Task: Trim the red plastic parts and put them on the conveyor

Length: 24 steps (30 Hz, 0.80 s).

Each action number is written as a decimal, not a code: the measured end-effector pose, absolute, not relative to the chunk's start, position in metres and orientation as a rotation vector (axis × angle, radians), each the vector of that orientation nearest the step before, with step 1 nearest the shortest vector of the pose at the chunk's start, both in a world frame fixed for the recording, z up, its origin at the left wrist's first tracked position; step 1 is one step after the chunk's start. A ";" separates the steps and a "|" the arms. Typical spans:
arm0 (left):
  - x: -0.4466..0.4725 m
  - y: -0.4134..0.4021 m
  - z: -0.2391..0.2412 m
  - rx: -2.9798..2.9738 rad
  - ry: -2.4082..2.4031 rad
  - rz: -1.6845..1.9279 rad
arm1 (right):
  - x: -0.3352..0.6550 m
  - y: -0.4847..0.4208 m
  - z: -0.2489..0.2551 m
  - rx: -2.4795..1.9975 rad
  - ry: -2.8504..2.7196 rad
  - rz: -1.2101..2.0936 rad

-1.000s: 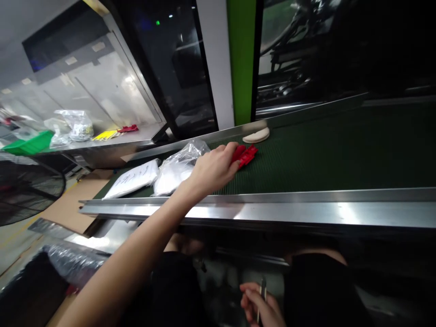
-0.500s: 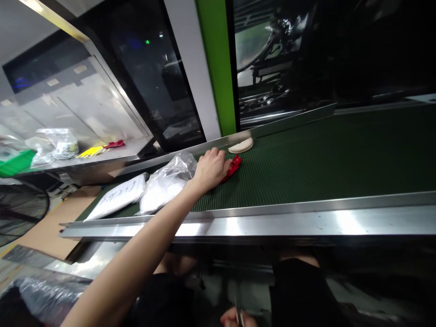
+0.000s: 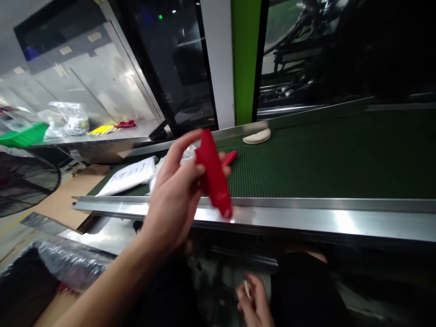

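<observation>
The red part [image 3: 214, 177] is up in the air over the near rail [image 3: 306, 218], tilted with its lower end pointing down toward the metal edge and clear of the belt [image 3: 323, 159]. The left hand [image 3: 177, 204] is clamped on it, thumb on one side and fingers wrapped behind its upper half. A second red tip pokes out past the fingers, and it cannot be told whether that is a separate piece. Since the grip sits high on the part and the long lower end hangs free, a hold nearer the middle would likely steady it better, and keeping it over the belt rather than the rail would mean a slip lands it somewhere reachable. The right hand [image 3: 254, 302] waits low by the lap in dim light, fingers curled closed on a thin tool [image 3: 245, 287], well apart from the part. On the belt's far edge lies a pale disc [image 3: 257, 135], and plastic bags [image 3: 129, 175] lie at the belt's left end. A fan [image 3: 23, 181] stands further left, below a green tray [image 3: 22, 135] on the steel shelf.
</observation>
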State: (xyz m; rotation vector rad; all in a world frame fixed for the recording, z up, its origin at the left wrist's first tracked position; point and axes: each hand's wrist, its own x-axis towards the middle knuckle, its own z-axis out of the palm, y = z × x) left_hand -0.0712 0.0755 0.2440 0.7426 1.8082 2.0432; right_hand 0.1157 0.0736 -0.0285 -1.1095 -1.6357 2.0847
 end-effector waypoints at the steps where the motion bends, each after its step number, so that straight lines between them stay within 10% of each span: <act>1: -0.057 0.055 0.241 0.471 1.695 2.038 | 0.118 0.083 -0.021 -1.091 -1.677 2.044; 11: 0.043 -0.021 0.140 -0.214 1.147 1.922 | 0.117 0.141 0.122 0.063 -2.427 1.001; 24: 0.049 -0.042 0.136 -0.242 0.938 2.033 | 0.104 0.116 0.146 0.207 -2.565 0.706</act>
